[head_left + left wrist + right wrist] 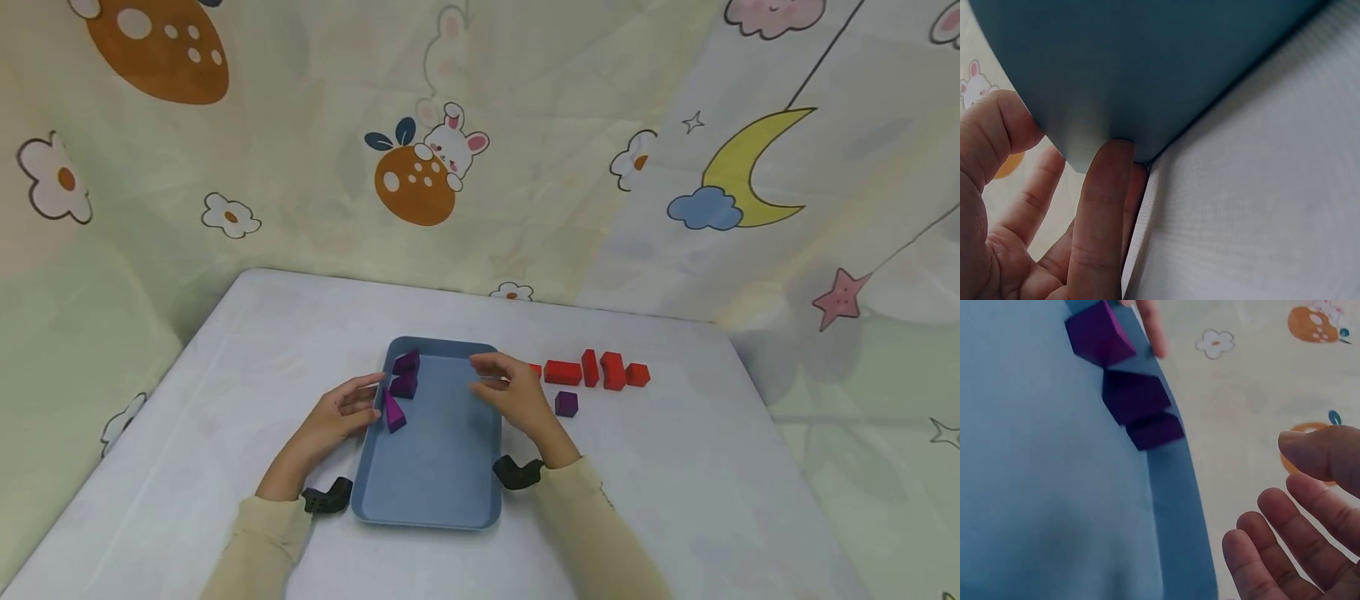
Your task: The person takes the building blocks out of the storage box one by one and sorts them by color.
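A blue tray [435, 467] lies lengthwise on the table. Three purple blocks [404, 386] sit in a row along its left wall, the nearest a narrow wedge [394, 413]. My left hand [339, 415] is at the tray's left edge, its thumb by the rim beside the wedge. In the left wrist view, straight fingers [1102, 206] touch the tray's outer wall. Over the tray's right rim, my right hand [517, 396] hovers with loosely bent fingers and nothing between them. Its fingers [1291, 531] and thumb stand apart in the right wrist view.
Right of the tray, several red blocks [562, 372] stand in a row, one partly hidden behind the right hand. A purple cube [566, 404] lies in front of them on the white table [675, 500]. A patterned cloth [555, 183] hangs behind the table.
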Tool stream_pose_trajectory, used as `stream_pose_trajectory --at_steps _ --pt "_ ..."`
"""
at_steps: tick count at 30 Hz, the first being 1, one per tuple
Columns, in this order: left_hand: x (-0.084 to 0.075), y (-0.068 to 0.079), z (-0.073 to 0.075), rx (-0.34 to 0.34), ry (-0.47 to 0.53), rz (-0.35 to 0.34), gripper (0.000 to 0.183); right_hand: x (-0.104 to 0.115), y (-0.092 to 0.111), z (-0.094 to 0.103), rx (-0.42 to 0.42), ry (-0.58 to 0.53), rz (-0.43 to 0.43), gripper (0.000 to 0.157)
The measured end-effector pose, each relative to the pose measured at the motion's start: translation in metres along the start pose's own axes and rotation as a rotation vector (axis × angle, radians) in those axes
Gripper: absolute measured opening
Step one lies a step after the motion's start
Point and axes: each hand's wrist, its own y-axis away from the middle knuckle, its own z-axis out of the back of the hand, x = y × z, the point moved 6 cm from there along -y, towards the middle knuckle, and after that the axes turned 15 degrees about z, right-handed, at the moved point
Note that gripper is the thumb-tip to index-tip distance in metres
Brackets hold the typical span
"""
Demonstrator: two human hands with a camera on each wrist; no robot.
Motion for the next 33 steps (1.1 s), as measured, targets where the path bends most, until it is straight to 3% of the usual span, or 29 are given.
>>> stream_pose_trajectory --at_steps 8,19,26,33 --pt "0.0 -0.001 0.001 -0.016 -0.009 0.017 0.067 -0.007 -0.019 -0.044 0.069 -0.055 -0.032 0.039" --pt "0.0 -0.001 0.001 -0.01 -0.017 0.029 0.065 -0.02 -0.035 -0.082 0.104 0.013 -0.111 0.041" --pt "0.0 -0.001 0.0 -0.011 -0.012 0.021 0.065 -0.021 -0.039 -0.091 0.104 0.111 -0.116 0.035" --pt "0.001 -0.001 0.0 -0.01 -0.001 0.023 0.065 -0.016 -0.033 -0.079 0.091 0.048 -0.121 0.031"
